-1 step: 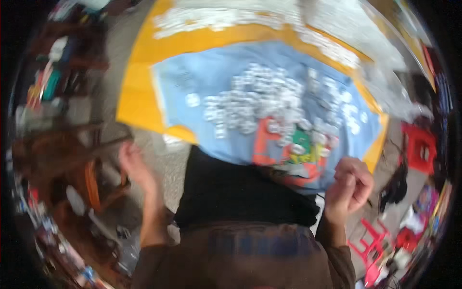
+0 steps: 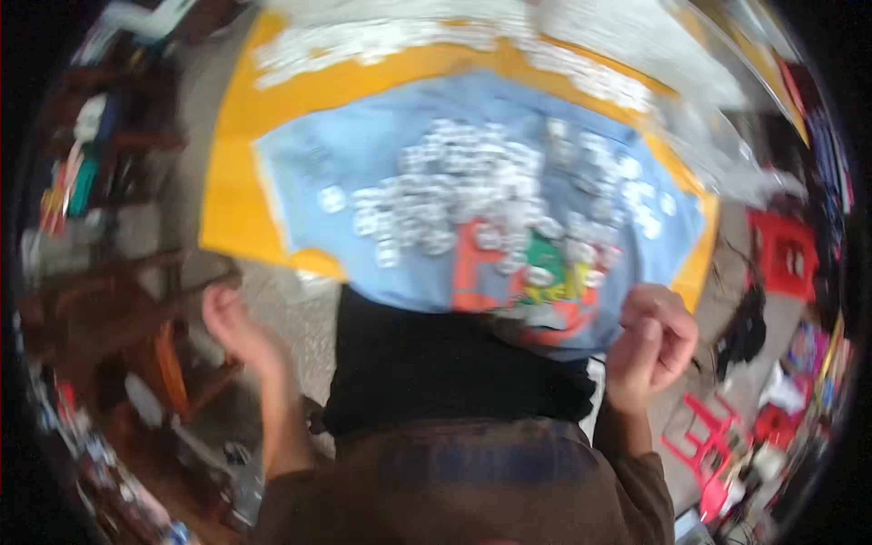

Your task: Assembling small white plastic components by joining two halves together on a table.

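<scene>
My left hand is held out to the left of the table, off its edge and blurred; the fingers look loosely extended, with nothing seen in them. My right hand is raised at the near right corner of the blue cloth, its fingers curled in against the thumb. Whatever it holds, if anything, is hidden. A heap of small round white pieces lies on the cloth, with a few loose ones at its sides. An orange, green and yellow print shows under the near pieces.
Under the cloth is a yellow sheet, with rows of white pieces along its far side. Clear plastic lies at the far right. A red stool and a pink plastic frame stand right; wooden furniture stands left.
The whole view has shifted slightly, so the table and cloth sit further left in it. Both hands keep nearly the same pose and place beside the table.
</scene>
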A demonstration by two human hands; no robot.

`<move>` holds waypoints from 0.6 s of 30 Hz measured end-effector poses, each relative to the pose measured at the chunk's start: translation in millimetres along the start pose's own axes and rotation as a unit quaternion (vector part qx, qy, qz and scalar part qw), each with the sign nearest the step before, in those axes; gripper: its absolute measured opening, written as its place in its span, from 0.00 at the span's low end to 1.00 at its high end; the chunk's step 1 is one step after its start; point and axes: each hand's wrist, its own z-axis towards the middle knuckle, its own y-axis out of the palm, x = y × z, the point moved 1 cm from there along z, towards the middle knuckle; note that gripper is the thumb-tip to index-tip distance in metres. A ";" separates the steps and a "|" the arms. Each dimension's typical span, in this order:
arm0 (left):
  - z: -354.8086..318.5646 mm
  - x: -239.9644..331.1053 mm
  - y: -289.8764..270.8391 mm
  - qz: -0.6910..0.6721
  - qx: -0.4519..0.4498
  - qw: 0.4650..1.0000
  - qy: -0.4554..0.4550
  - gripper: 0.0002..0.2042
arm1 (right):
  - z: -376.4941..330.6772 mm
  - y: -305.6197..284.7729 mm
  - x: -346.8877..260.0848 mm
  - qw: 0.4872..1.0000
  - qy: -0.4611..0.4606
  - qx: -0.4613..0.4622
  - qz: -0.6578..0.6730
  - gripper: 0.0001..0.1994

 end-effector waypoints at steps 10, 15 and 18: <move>-43.9 129.2 100.6 -0.042 -0.240 0.884 0.399 0.09 | 2.1 -44.8 25.6 0.980 0.149 0.126 0.043 0.06; -108.0 174.6 185.1 0.058 -0.501 0.739 0.447 0.11 | 0.2 -55.7 35.4 0.981 0.131 0.103 0.097 0.09; -134.1 177.6 224.7 0.076 -0.547 0.653 0.519 0.13 | 2.6 -57.0 35.6 0.988 0.104 0.091 0.066 0.08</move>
